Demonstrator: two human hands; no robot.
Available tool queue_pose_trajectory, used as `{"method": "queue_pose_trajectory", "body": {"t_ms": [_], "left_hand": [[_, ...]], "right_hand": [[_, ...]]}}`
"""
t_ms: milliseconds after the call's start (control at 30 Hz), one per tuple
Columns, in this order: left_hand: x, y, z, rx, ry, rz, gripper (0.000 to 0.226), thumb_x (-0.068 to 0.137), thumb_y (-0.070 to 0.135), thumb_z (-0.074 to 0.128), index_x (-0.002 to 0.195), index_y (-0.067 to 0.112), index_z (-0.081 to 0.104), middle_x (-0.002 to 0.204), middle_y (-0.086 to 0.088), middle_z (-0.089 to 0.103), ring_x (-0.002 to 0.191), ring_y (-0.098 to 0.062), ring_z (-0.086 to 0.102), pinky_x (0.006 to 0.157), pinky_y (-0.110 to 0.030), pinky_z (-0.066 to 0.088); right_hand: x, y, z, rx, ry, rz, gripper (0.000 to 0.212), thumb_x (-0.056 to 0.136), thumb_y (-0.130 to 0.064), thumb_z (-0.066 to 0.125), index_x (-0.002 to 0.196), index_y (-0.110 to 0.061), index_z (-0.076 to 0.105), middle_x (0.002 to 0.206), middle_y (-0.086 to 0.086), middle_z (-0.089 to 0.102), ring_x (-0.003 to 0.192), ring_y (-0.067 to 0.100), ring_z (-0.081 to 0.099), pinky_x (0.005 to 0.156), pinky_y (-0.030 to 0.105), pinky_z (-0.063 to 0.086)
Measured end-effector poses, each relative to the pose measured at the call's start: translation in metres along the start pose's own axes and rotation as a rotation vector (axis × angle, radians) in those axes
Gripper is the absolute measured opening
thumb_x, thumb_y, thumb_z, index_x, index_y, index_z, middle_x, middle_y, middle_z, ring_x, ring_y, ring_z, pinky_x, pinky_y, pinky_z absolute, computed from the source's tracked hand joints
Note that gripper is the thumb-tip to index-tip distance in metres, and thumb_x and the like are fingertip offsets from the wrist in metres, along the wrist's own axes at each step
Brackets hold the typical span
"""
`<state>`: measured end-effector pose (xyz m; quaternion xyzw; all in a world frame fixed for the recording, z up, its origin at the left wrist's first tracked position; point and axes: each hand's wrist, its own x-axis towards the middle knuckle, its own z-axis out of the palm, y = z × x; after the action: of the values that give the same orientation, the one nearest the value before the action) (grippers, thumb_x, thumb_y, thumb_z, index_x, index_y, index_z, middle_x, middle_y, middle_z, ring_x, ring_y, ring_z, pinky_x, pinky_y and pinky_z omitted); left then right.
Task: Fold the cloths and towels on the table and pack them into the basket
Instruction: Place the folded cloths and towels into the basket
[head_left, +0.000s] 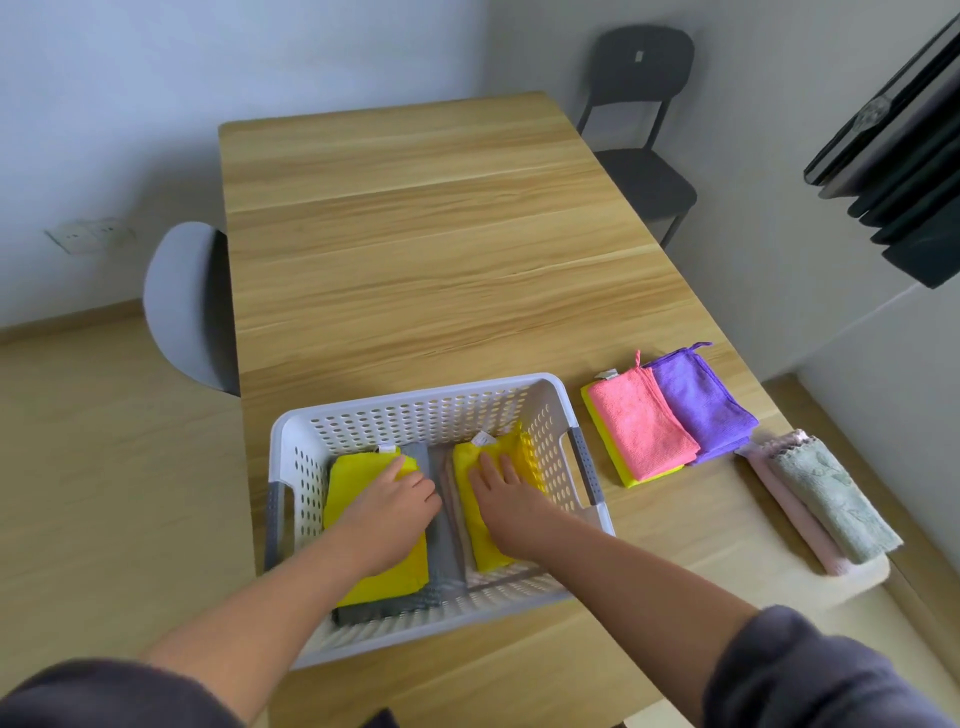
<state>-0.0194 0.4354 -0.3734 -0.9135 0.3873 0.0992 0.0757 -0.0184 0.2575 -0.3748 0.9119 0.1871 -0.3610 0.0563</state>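
Wood-grain table (415, 234) bears 1 white perforated plastic basket (415, 410) with 2 folded yellow cloths inside. Left hand (395, 501) grips the left yellow cloth (348, 499) with curled fingers; right hand (501, 491) lies flat, fingers straight, on the right yellow cloth (474, 530).

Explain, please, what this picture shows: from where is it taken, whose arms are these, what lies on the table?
No machine here: a person wears a camera on the head, looking down at their arms. The white basket stands on the wooden table. Inside it, the left hand lies on the left yellow cloth, fingers curled; whether it grips is unclear. The right hand presses flat on the right yellow cloth. A pink cloth, a purple cloth and a green towel, all folded, wait to the basket's right.
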Motion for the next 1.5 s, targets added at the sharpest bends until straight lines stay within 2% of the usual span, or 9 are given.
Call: {"method": "queue_pose_trajectory", "body": {"t_ms": [133, 400, 600, 767, 867, 1033, 1100, 1200, 1500], "left_hand": [[0.01, -0.014, -0.01, 0.274, -0.256, 0.153, 0.029, 0.091, 0.012, 0.05, 0.12, 0.011, 0.051, 0.12, -0.009, 0.052, 0.119, -0.028, 0.044, 0.114, -0.053, 0.016], [0.029, -0.021, -0.019, 0.369, -0.469, -0.07, 0.034, 0.091, 0.029, 0.048, 0.123, 0.017, 0.053, 0.12, -0.005, 0.055, 0.111, -0.024, 0.053, 0.084, -0.034, 0.041], [0.014, -0.035, -0.035, -0.07, -0.456, -0.371, 0.044, 0.083, 0.029, 0.063, 0.119, 0.015, 0.042, 0.118, -0.005, 0.06, 0.109, -0.024, 0.058, 0.081, -0.033, 0.047], [0.017, -0.031, -0.034, 0.09, -0.337, -0.414, 0.058, 0.071, 0.035, 0.077, 0.118, 0.016, 0.049, 0.112, -0.003, 0.064, 0.103, -0.022, 0.063, 0.08, -0.031, 0.048], [0.006, -0.022, -0.038, 0.194, -0.085, -0.319, 0.072, 0.032, -0.001, 0.08, 0.101, 0.01, 0.062, 0.085, -0.011, 0.063, 0.073, -0.029, 0.063, 0.062, -0.036, 0.052], [-0.016, 0.007, -0.043, 0.01, -0.01, -0.397, 0.043, 0.072, 0.022, 0.074, 0.108, 0.006, 0.056, 0.103, -0.014, 0.056, 0.092, -0.031, 0.056, 0.074, -0.041, 0.049], [-0.014, 0.015, -0.032, -0.132, -0.242, -0.559, 0.075, 0.091, 0.05, 0.049, 0.144, 0.006, 0.022, 0.15, -0.02, 0.02, 0.134, -0.038, 0.029, 0.102, -0.047, 0.034], [-0.008, 0.021, -0.006, -0.194, -0.38, -0.441, 0.092, 0.09, 0.065, 0.035, 0.148, 0.018, -0.019, 0.148, -0.005, -0.038, 0.141, -0.038, -0.022, 0.112, -0.058, 0.009], [-0.015, 0.016, 0.035, -0.132, -0.48, -0.384, 0.086, 0.086, 0.074, 0.018, 0.134, 0.023, -0.033, 0.141, -0.005, -0.045, 0.128, -0.035, -0.041, 0.106, -0.067, -0.007]], "right_hand": [[0.003, 0.0, 0.009, 0.005, -0.003, 0.003, 0.076, 0.093, 0.001, 0.042, 0.15, -0.005, -0.009, 0.156, 0.018, -0.017, 0.143, 0.039, -0.011, 0.117, 0.046, 0.01], [0.004, 0.002, 0.012, 0.063, 0.02, -0.007, 0.081, 0.09, 0.004, 0.047, 0.15, -0.004, -0.008, 0.155, 0.019, -0.018, 0.143, 0.04, -0.011, 0.117, 0.047, 0.01], [0.005, 0.004, 0.012, 0.102, 0.03, -0.015, 0.083, 0.088, 0.004, 0.048, 0.15, -0.006, -0.006, 0.156, 0.018, -0.018, 0.143, 0.04, -0.01, 0.117, 0.048, 0.01], [0.004, 0.002, 0.011, 0.107, 0.022, -0.01, 0.085, 0.088, 0.004, 0.051, 0.15, -0.005, -0.007, 0.155, 0.019, -0.018, 0.143, 0.041, -0.01, 0.117, 0.048, 0.01], [0.005, 0.003, 0.012, 0.115, 0.017, 0.001, 0.085, 0.089, 0.002, 0.051, 0.15, -0.006, -0.007, 0.156, 0.018, -0.018, 0.143, 0.04, -0.01, 0.117, 0.048, 0.011], [0.005, 0.002, 0.005, 0.122, 0.072, -0.002, 0.085, 0.088, 0.007, 0.05, 0.15, -0.006, -0.006, 0.156, 0.019, -0.017, 0.143, 0.042, -0.01, 0.117, 0.049, 0.014], [0.004, 0.002, 0.004, 0.115, 0.106, 0.019, 0.086, 0.087, 0.009, 0.049, 0.15, -0.007, -0.009, 0.154, 0.019, -0.021, 0.141, 0.043, -0.014, 0.117, 0.05, 0.012], [0.008, 0.0, 0.007, 0.128, 0.086, 0.025, 0.086, 0.088, 0.007, 0.048, 0.15, -0.008, -0.011, 0.154, 0.019, -0.023, 0.14, 0.044, -0.017, 0.117, 0.05, 0.011], [0.018, 0.008, 0.018, 0.147, 0.02, 0.048, 0.082, 0.091, 0.007, 0.043, 0.15, -0.01, -0.012, 0.151, 0.019, -0.03, 0.14, 0.044, -0.018, 0.115, 0.051, 0.01]]}}
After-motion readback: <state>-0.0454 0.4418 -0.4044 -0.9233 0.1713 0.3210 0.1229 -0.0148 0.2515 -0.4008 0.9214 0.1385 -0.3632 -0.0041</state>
